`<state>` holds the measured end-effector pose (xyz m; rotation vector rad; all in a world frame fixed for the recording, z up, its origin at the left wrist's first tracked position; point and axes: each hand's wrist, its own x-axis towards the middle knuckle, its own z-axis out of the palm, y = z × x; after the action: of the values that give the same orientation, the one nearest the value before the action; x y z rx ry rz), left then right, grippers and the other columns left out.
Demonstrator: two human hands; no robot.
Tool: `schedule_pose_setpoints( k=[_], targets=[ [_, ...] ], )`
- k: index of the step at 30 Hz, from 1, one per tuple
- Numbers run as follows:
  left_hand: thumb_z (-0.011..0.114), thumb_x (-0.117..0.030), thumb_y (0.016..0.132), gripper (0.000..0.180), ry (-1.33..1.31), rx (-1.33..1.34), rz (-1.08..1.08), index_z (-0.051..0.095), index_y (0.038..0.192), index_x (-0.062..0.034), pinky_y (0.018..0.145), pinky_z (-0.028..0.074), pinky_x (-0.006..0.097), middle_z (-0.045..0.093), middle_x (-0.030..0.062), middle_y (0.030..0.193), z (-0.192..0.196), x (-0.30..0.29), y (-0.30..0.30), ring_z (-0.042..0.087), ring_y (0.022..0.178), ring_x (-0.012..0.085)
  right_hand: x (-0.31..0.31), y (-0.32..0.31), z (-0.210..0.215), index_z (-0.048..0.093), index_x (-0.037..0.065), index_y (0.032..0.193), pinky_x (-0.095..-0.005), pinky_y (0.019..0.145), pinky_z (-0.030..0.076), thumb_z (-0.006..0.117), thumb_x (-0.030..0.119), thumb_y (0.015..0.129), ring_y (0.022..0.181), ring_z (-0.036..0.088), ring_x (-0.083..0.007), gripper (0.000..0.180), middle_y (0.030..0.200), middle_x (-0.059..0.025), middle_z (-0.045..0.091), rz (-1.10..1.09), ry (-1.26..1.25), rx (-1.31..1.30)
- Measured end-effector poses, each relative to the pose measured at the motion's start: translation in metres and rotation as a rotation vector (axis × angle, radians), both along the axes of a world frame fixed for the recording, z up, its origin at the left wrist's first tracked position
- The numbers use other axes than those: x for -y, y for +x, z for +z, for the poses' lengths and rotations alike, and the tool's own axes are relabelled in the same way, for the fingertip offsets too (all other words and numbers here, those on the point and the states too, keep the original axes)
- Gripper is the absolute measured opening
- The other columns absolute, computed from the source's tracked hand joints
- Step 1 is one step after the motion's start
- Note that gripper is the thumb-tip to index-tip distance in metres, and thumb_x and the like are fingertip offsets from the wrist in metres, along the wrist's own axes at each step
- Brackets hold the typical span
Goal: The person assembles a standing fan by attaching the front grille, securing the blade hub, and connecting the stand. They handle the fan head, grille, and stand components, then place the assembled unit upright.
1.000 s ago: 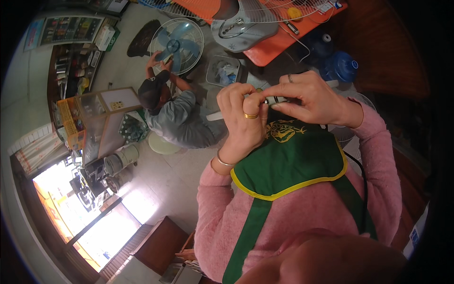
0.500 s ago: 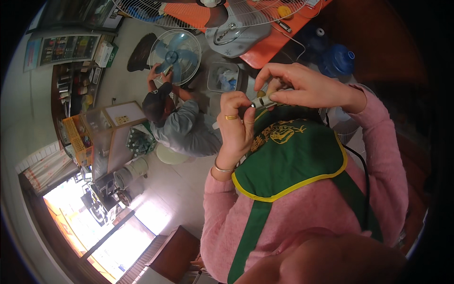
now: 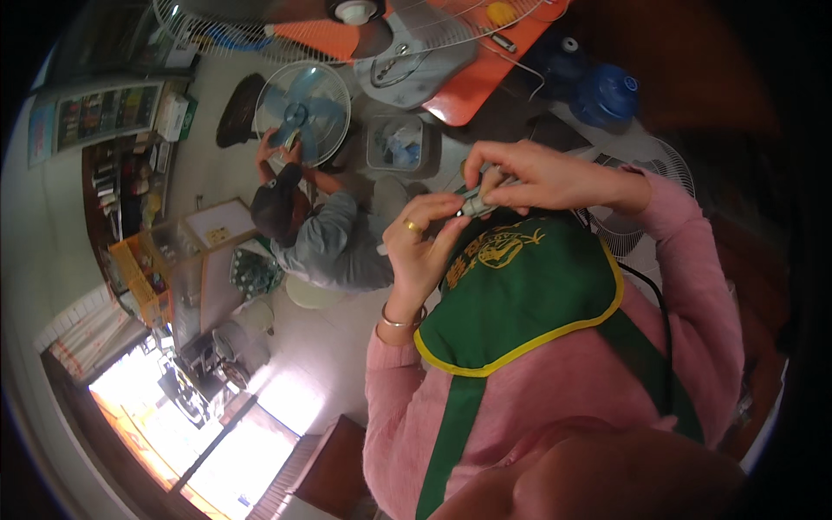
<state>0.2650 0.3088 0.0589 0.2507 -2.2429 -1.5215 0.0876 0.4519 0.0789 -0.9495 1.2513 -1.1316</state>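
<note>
A small pale grey, roughly tube-shaped piece with dark marks (image 3: 476, 205) is held between both hands in front of my chest, above a green apron (image 3: 529, 299) with yellow edging. My left hand (image 3: 423, 247), with a ring and a bangle, pinches its left end between thumb and fingertips, where a small whitish tip shows. My right hand (image 3: 546, 176) reaches across from the right. Its thumb and curled fingers close on the other end and cover much of it. What exactly the piece is cannot be made out.
Ahead stands an orange table (image 3: 485, 74) under a large fan guard, with a grey fan base (image 3: 412, 74). A plastic bin (image 3: 394, 143) and blue water bottles (image 3: 604, 95) are beyond my hands. At left a seated person (image 3: 325, 238) works beside a blue-bladed fan (image 3: 303, 113).
The room has shifted slightly left in the picture as my head moved. Both hands keep their hold; my right fingers have curled in closer around the grey piece, and its tilt has changed a little.
</note>
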Motion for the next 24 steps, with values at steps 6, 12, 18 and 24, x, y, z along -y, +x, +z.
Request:
schedule_pose_setpoints(
  k=[6, 12, 18, 24],
  targets=[
    [0.074, 0.004, 0.072, 0.014, 0.212, 0.156, -0.043, 0.066, 0.083, 0.0034, 0.080, 0.050, 0.029, 0.070, 0.0142, 0.092, -0.006, 0.004, 0.004, 0.066, 0.087, 0.0208, -0.002, 0.005, -0.019, 0.044, 0.002, 0.100, -0.0252, 0.053, 0.042, 0.053, 0.008, 0.090, 0.057, 0.055, -0.0099, 0.015, 0.071, -0.0057, 0.061, 0.047, 0.013, 0.050],
    [0.077, -0.005, 0.073, 0.017, 0.265, 0.327, -0.214, 0.068, 0.085, 0.0016, 0.075, 0.052, 0.028, 0.071, 0.0119, 0.092, -0.013, 0.009, 0.006, 0.069, 0.083, 0.0205, -0.007, -0.002, -0.030, 0.047, 0.001, 0.102, -0.0256, 0.061, 0.046, 0.056, 0.012, 0.090, 0.066, 0.059, -0.0112, 0.018, 0.080, -0.0073, 0.063, 0.188, 0.084, 0.146],
    [0.076, 0.003, 0.071, 0.017, 0.260, 0.311, -0.220, 0.067, 0.086, 0.0034, 0.076, 0.052, 0.029, 0.070, 0.0157, 0.090, -0.014, 0.024, -0.001, 0.068, 0.084, 0.0215, -0.006, -0.096, -0.116, 0.059, 0.002, 0.101, -0.0291, 0.065, 0.048, 0.057, 0.032, 0.091, 0.074, 0.060, -0.0133, 0.032, 0.086, -0.0054, 0.063, 0.131, 0.184, -0.167],
    [0.077, -0.001, 0.072, 0.019, 0.177, 0.193, -0.111, 0.065, 0.086, -0.0003, 0.068, 0.052, 0.027, 0.070, 0.0133, 0.092, -0.008, 0.054, -0.011, 0.069, 0.082, 0.0213, 0.030, -0.246, -0.298, 0.059, 0.005, 0.108, -0.0404, 0.082, 0.047, 0.052, 0.044, 0.090, 0.098, 0.060, -0.0297, 0.044, 0.104, -0.0170, 0.062, -0.398, 0.455, -1.007]
  ],
)
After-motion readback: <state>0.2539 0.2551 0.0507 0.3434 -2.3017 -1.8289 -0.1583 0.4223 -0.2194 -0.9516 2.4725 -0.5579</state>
